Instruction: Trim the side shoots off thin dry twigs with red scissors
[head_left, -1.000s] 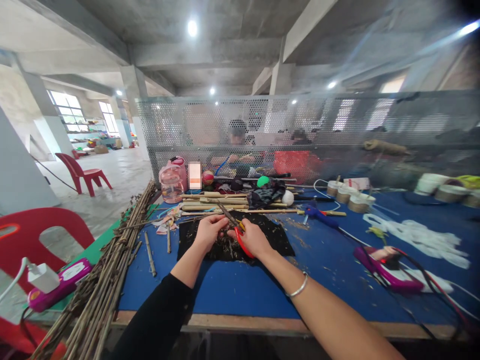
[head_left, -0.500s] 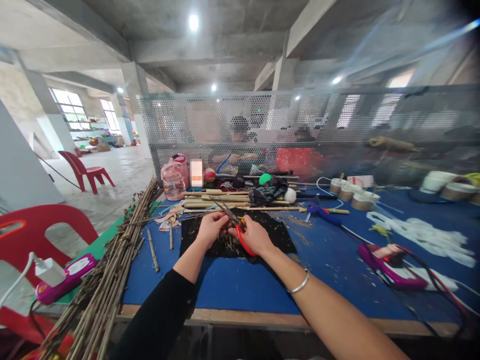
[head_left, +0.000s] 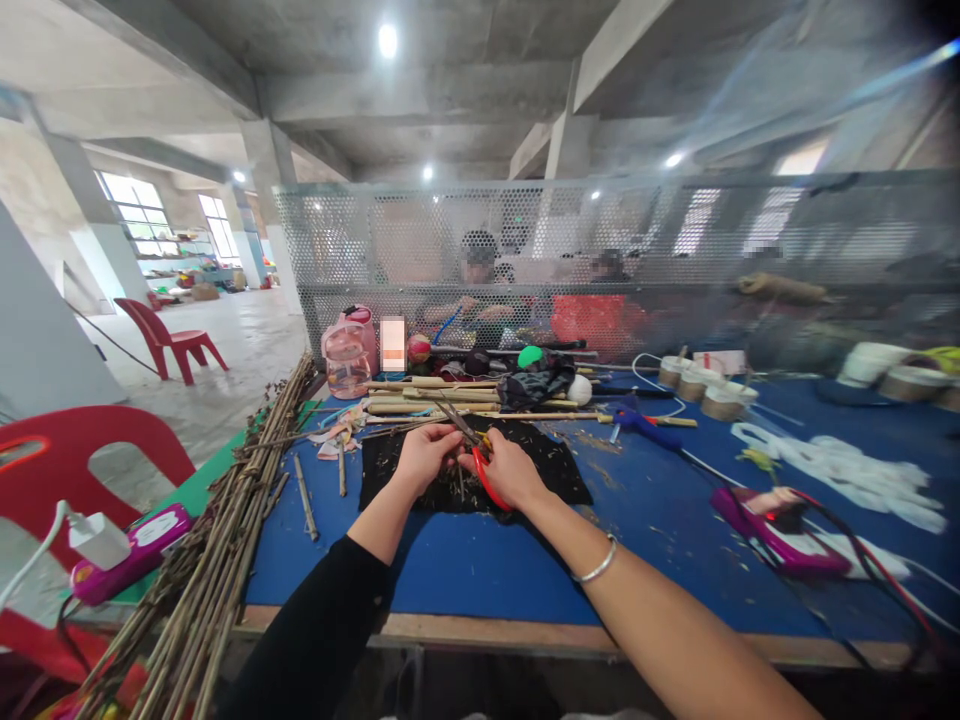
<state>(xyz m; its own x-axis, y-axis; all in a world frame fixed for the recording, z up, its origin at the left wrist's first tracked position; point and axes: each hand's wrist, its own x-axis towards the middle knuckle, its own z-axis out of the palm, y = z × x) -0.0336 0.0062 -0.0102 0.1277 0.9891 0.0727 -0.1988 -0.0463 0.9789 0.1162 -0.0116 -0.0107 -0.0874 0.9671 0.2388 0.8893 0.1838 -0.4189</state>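
Both hands meet over the black cloth (head_left: 555,478) in the middle of the blue worktop (head_left: 465,570). The left hand (head_left: 424,455) has its fingers pinched together on a thin twig (head_left: 456,418) that slants up toward the far edge. The right hand (head_left: 510,470) has its fingers clamped on red-handled scissors (head_left: 484,478), blades at the twig. Cut bits litter the cloth. A bundle of sticks (head_left: 225,540) lies along the worktop's left edge, and a purple tool (head_left: 772,535) lies toward the right edge.
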